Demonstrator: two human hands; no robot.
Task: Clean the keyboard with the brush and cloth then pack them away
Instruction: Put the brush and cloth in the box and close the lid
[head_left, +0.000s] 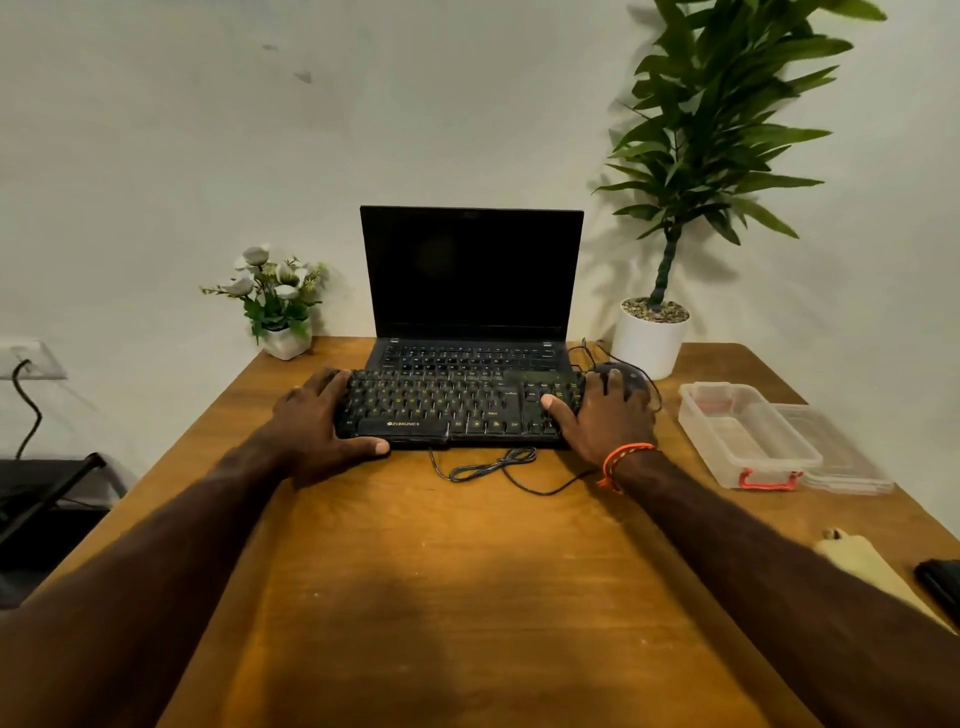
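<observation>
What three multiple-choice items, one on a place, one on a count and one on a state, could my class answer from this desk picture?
1. Where is the clear plastic box?
A. On the table, right of the keyboard
B. On the laptop
C. Beside the flowers

2. How many potted plants stand on the table?
A. One
B. Two
C. Four

3. What state is the laptop in?
A. Shut
B. Open, screen dark
C. Open, screen lit

Answers:
1 A: it sits past the right hand, lid off beside it.
2 B: small white flowers at left, tall leafy plant at right.
3 B: the raised screen is black.
</observation>
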